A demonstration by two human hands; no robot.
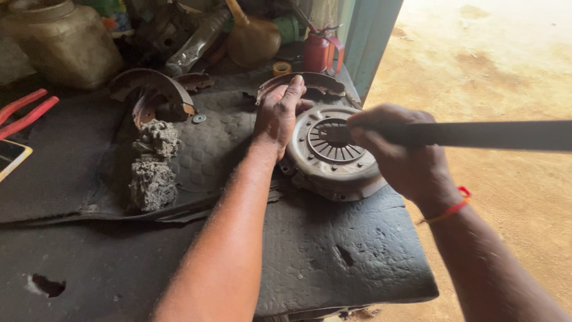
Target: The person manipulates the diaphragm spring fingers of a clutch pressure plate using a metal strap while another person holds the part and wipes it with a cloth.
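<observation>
A worn, rusty clutch pressure plate (333, 152) is seen from above, lying flat near the right edge of a workbench covered with a dark rubber mat (333, 250). The left hand (279, 113) is laid open on the plate's far left rim, fingers spread and pressing down, gripping nothing. The right hand (399, 152) is closed around a long dark flat bar (488, 135), perhaps a file, whose tip is set at the ring of spring fingers in the plate's centre; the bar runs out of view to the right.

To do this well, the plate would best be kept pinned flat by the open hand, clear of the bar's tip, and the bar kept low and steady so it cannot slip toward the left fingers.

Curved brake shoes (152, 89), two grey crumbly lumps (154, 167), a red oil can (319, 50) and red-handled pliers (24, 113) are lying further back.
</observation>
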